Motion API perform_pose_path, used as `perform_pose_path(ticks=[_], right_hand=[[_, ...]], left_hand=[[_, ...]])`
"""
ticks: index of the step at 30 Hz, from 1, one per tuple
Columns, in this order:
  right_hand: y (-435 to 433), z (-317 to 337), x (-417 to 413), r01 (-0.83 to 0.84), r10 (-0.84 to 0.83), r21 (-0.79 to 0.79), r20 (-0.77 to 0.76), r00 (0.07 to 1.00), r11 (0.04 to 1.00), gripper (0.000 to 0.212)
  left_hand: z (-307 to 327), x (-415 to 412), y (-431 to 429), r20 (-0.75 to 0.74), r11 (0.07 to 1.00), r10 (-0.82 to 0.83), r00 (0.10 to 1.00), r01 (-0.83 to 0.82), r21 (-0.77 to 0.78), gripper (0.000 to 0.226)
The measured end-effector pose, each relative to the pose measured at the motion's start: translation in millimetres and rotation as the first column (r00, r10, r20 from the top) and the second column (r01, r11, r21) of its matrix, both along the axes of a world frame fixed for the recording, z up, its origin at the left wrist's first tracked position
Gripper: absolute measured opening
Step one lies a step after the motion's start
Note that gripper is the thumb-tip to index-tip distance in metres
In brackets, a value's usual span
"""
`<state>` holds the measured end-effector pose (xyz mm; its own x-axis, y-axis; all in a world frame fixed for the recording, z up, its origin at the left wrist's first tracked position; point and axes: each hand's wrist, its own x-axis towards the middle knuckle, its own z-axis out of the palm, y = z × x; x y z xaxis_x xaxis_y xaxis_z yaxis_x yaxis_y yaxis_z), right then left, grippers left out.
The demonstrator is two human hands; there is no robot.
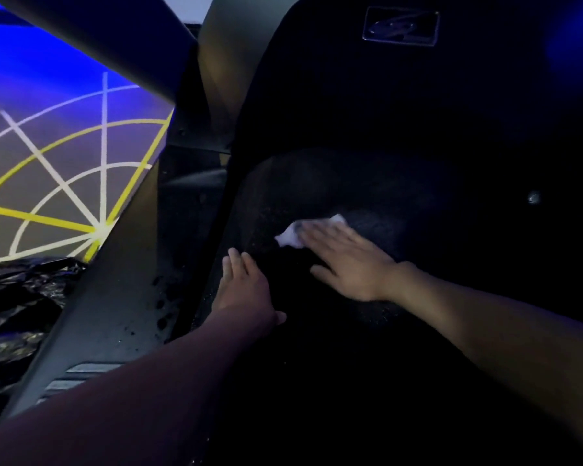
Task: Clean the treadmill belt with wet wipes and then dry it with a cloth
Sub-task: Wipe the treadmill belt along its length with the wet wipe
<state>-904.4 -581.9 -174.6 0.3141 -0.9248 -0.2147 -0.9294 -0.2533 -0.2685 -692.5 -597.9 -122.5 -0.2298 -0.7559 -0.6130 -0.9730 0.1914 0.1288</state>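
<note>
The black treadmill belt (pixel 367 348) fills the middle and right of the head view in dim light. My right hand (pixel 347 260) lies flat on it with straight fingers and presses a white wet wipe (pixel 292 235); the wipe shows past the fingertips, and its other part is hidden under the hand. My left hand (pixel 244 285) rests flat on the belt's left edge, fingers straight, holding nothing. No cloth is visible.
A grey side rail (pixel 115 314) runs along the belt's left. The dark motor cover (pixel 401 95) with a logo plate (pixel 401 26) rises ahead. A treadmill upright (pixel 122 38) crosses the top left. Floor with yellow and white lines (pixel 58 183) and a black plastic bag (pixel 17 314) lie left.
</note>
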Motion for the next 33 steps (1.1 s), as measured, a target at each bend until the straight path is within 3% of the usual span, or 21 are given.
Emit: perform_pose_path(ticks=[3, 4, 7, 8, 11, 12, 16, 20, 24, 25, 28, 30, 32, 33], right_hand=[[-16, 3, 1, 0.302, -0.302, 0.011, -0.019, 0.953, 0.953, 0.07], [-16, 4, 12, 0.254, -0.254, 0.008, -0.012, 0.967, 0.967, 0.071], [-7, 5, 32, -0.092, 0.092, 0.01, -0.027, 0.995, 0.996, 0.069], [-12, 5, 25, -0.104, 0.104, 0.003, -0.034, 0.994, 0.995, 0.068], [-30, 7, 18, 0.237, -0.235, 0.014, -0.063, 0.97, 0.971, 0.068], [-31, 7, 26, 0.244, -0.242, 0.014, -0.08, 0.967, 0.97, 0.069], [-28, 3, 42, -0.079, 0.079, 0.013, -0.08, 0.994, 0.997, 0.068], [-48, 1, 31, 0.28, -0.278, 0.007, -0.1, 0.955, 0.96, 0.069], [-41, 5, 58, -0.094, 0.096, 0.033, -0.059, 0.994, 0.995, 0.068], [-48, 3, 51, -0.101, 0.102, 0.023, -0.069, 0.992, 0.995, 0.067], [-62, 3, 51, 0.213, -0.212, 0.019, -0.071, 0.975, 0.977, 0.067], [-58, 1, 70, 0.105, -0.105, -0.003, -0.003, 0.994, 0.994, 0.068], [-53, 2, 80, -0.112, 0.112, -0.032, -0.021, 0.994, 0.993, 0.065], [-60, 1, 78, -0.137, 0.135, -0.044, -0.037, 0.99, 0.99, 0.064]], left_hand=[[1, 8, 2, -0.003, 1.0, -0.012, 1.0, 0.012, -0.006, 0.119], [1, 8, 3, -0.003, 1.0, -0.013, 1.0, 0.013, -0.02, 0.119], [-4, 10, 3, 0.013, 0.998, -0.013, 1.0, 0.013, -0.059, 0.12], [-6, 11, 3, 0.017, 0.998, -0.014, 1.0, 0.015, -0.068, 0.121], [-8, 12, 4, 0.041, 0.997, -0.03, 0.999, 0.033, -0.076, 0.121], [-8, 11, 4, 0.046, 0.996, -0.031, 0.998, 0.034, -0.079, 0.12], [-9, 11, 5, 0.044, 0.995, -0.015, 0.999, 0.019, -0.097, 0.12], [-11, 12, 5, 0.029, 0.996, -0.007, 1.0, 0.009, -0.089, 0.12], [-12, 12, 5, 0.034, 0.996, 0.0, 0.999, 0.003, -0.095, 0.121], [-11, 11, 6, 0.038, 0.996, 0.003, 0.999, 0.001, -0.092, 0.121], [-8, 8, 9, 0.082, 0.995, 0.046, 0.996, -0.038, -0.094, 0.12], [-5, 8, 8, 0.098, 0.995, 0.075, 0.992, -0.068, -0.071, 0.12], [-5, 8, 10, 0.097, 0.995, 0.075, 0.992, -0.068, -0.079, 0.12], [-5, 8, 13, 0.093, 0.993, 0.077, 0.993, -0.068, -0.1, 0.119]])
